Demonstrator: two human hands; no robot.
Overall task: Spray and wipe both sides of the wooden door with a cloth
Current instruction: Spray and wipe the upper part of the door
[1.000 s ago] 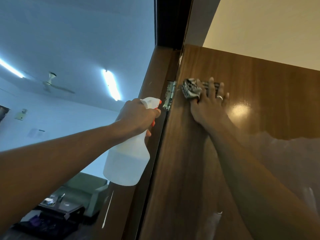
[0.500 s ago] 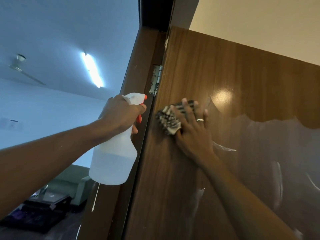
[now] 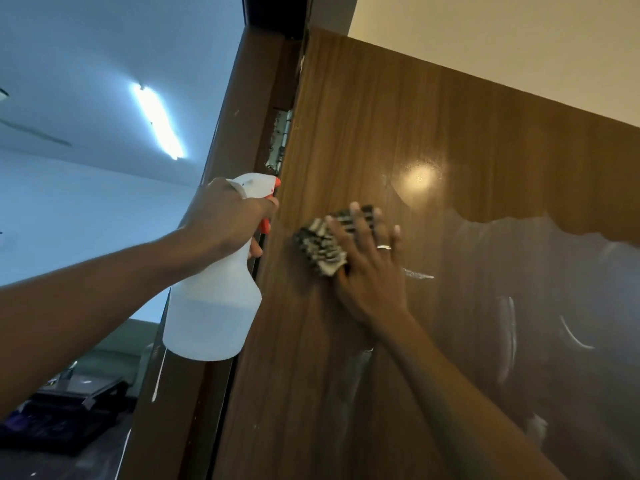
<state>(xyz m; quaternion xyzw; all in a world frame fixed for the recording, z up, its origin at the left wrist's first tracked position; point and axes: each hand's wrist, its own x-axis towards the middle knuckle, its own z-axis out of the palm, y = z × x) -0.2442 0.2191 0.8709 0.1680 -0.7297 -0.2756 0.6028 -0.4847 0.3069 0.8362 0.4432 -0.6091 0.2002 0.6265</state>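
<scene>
Wood-grain door (image 3: pixel 433 133) fills the right half of the view, glossy, with pale streaks and a hazy patch on its lower right. Right hand (image 3: pixel 370 268) lies flat on the panel, fingers straight and spread, pressing a black-and-white striped cloth (image 3: pixel 322 244) against it near the hinged edge. Ring (image 3: pixel 383 247) on one finger. Left hand (image 3: pixel 225 216) is wrapped round the neck of a translucent spray bottle (image 3: pixel 214 306), part-filled, orange nozzle just beside the door edge, below the metal hinge (image 3: pixel 278 140). Brown door frame (image 3: pixel 239 116) behind the bottle. Tube light (image 3: pixel 157 121) lit on the ceiling beyond.
</scene>
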